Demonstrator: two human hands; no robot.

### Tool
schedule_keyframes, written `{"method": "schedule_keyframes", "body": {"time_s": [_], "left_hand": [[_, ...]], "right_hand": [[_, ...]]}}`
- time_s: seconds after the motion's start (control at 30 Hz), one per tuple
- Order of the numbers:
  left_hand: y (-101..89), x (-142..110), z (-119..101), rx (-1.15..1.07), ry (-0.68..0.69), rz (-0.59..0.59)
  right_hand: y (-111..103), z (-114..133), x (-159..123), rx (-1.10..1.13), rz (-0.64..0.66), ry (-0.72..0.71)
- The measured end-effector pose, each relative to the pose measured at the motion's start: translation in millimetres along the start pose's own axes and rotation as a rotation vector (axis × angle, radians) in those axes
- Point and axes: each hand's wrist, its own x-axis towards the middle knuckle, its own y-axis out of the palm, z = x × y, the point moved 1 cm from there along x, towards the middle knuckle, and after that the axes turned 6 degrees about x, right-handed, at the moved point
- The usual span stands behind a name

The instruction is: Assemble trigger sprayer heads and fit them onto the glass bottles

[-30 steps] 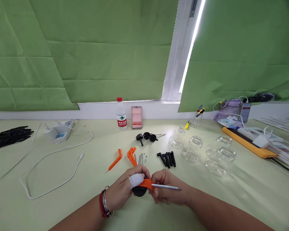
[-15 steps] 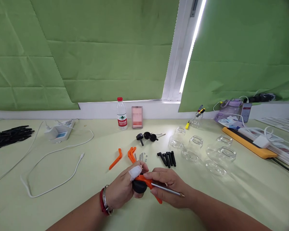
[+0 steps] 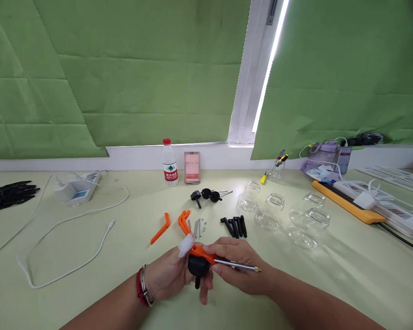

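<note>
My left hand, with a white wrap on the thumb, supports a black round cap whose short stem points down towards me. Its fingers lie beneath and beside the cap. Pinched in my right hand is a bent orange handle, its upper end against the cap by the wrapped thumb. A thin metal rod with a brass-coloured tip also sits in the right hand, running along the palm. Beyond the hands lie more orange handles, silver pins and small nuts.
Several black grips and black caps with rods lie farther back. Clear glass jars stand at right, near an orange-edged power strip. A water bottle stands by the wall; a white cable loops at left.
The black cap has turned, so its stem now shows pointing down. My left fingers have loosened and extended below it. The view has shifted slightly, uncovering the pins and nuts.
</note>
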Motion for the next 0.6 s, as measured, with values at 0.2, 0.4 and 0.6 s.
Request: {"method": "schedule_keyframes", "body": {"time_s": [0.2,0.4,0.6], "left_hand": [[-5.5,-1.8,3.7,-0.003,-0.057,-0.140],[-12.4,-0.9,-12.9,-0.102,0.139,-0.348],[-21.3,2.7,-21.4,-0.157,0.320,-0.569]], "right_hand": [[1.7,-1.9,-1.0,0.035,0.043,0.077],[-4.4,-22.3,-4.6,0.052,0.036,0.363],[6.2,-45.8,6.0,-0.543,0.152,0.374]]}}
